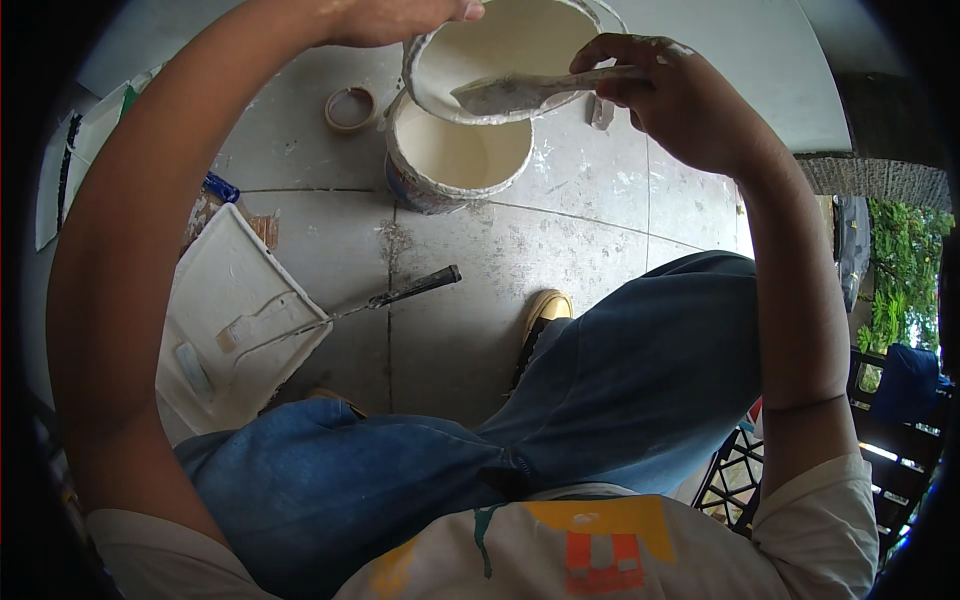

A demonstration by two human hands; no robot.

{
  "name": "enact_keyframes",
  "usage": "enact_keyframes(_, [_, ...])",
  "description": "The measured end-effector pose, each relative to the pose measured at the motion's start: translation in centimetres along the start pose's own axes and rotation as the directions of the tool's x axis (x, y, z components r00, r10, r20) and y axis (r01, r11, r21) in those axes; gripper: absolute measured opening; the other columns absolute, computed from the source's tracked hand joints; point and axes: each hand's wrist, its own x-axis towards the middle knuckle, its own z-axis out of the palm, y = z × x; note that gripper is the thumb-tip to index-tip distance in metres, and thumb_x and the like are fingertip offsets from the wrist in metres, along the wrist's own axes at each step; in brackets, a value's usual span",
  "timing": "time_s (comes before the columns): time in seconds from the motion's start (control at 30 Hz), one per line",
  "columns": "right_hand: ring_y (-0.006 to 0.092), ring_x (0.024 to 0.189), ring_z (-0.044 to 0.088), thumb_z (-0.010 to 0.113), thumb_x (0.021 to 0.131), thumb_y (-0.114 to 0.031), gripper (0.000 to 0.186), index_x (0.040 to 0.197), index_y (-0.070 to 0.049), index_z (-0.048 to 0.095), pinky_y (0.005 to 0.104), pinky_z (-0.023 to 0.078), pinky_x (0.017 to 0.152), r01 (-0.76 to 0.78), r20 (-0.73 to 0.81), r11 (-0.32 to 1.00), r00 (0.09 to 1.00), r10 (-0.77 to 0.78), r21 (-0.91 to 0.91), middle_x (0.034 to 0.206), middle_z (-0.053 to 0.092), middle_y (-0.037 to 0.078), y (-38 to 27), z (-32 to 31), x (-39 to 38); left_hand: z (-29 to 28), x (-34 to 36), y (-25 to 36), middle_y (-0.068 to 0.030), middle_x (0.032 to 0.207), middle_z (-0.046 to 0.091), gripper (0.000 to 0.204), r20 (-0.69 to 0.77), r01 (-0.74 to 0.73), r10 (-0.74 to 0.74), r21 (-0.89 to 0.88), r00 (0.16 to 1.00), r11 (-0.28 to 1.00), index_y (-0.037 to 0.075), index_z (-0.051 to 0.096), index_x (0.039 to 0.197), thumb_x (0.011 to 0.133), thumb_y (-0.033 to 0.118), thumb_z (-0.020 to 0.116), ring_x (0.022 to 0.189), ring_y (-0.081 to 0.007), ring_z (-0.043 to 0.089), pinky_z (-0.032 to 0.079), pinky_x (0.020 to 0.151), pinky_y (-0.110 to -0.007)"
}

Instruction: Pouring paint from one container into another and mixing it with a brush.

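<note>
A white paint bucket (412, 75) is tilted over a second bucket (400, 165) of cream-white paint standing on the floor. At the top edge, my left hand (400, 20) grips the tilted bucket's rim; its thumb shows, and most of its fingers are hidden or out of view. My right hand (675, 95) is closed round the handle of a paint-coated paintbrush (505, 94). The brush's wide end lies over the tilted bucket's near lip, against its inner wall. Pale paint coats the inside of both buckets, and white paint marks my right knuckles.
A roll of tape (350, 109) lies left of the buckets. Nearer, a paint tray (225, 300) holds a roller frame with a dark handle (415, 287). A blue-handled tool (221, 187) lies beyond the tray. A black crate (735, 475) stands at my right.
</note>
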Motion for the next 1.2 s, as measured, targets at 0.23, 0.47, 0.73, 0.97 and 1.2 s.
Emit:
enact_keyframes(0.23, [0.0221,0.085,0.073,0.056,0.099,-0.005,0.022,0.115,-0.006,0.07,0.0338,0.058,0.074,-0.138,0.123,0.99,0.983,0.135,0.013,0.1,0.074,0.016,-1.8,-1.1,-0.1,0.3,0.2,-0.7,-0.0259,0.105,0.063,0.037,-0.094,0.005,0.004,0.1,0.996,0.995,-0.005,0.052,0.116,0.098,0.027,0.059,0.096,-0.036,0.062,0.047,0.085,-0.044])
enact_keyframes(0.47, [0.0105,0.063,0.054,0.054,0.103,-0.012,0.023,0.121,-0.01,0.068,0.0284,0.046,0.054,-0.21,0.247,0.977,0.949,0.198,0.024,0.077,0.058,0.003,-0.2,-0.5,-0.5,-0.6,0.7,-0.4,-0.027,0.103,0.065,0.04,-0.04,0.007,-0.007,-0.01,0.999,1.0,-0.005,0.053,0.118,0.098,0.03,0.059,0.096,-0.0379,0.063,0.047,0.085,-0.045])
enact_keyframes(0.73, [0.0283,0.093,0.071,0.056,0.088,0.007,0.038,0.122,-0.006,0.069,0.0371,0.058,0.086,0.233,0.202,0.954,0.96,-0.194,-0.19,0.11,0.069,0.013,1.0,6.0,-1.0,0.0,1.5,-1.4,-0.0263,0.101,0.066,0.042,-0.047,-0.035,0.038,0.052,0.998,0.998,-0.005,0.054,0.119,0.098,0.032,0.058,0.093,-0.0379,0.064,0.048,0.082,-0.046])
enact_keyframes(0.97, [0.0316,0.093,0.07,0.057,0.088,0.014,0.036,0.12,-0.001,0.068,0.0369,0.06,0.082,0.17,0.249,0.962,0.962,-0.114,-0.212,0.107,0.066,0.016,-1.9,4.6,-2.4,0.7,1.7,-2.1,-0.0268,0.1,0.065,0.042,-0.044,-0.078,0.08,0.061,0.996,0.995,-0.006,0.054,0.119,0.098,0.031,0.059,0.092,-0.0378,0.064,0.048,0.082,-0.047])
enact_keyframes(1.2, [0.0243,0.091,0.069,0.063,0.085,0.006,0.043,0.127,-0.004,0.064,0.0336,0.057,0.083,0.239,0.272,0.94,0.947,-0.171,-0.242,0.102,0.066,0.013,-1.6,3.9,-2.9,0.1,1.4,-0.8,-0.0293,0.108,0.065,0.043,-0.025,-0.076,0.077,0.047,0.997,0.996,-0.007,0.055,0.12,0.099,0.03,0.059,0.1,-0.0405,0.064,0.048,0.085,-0.048])
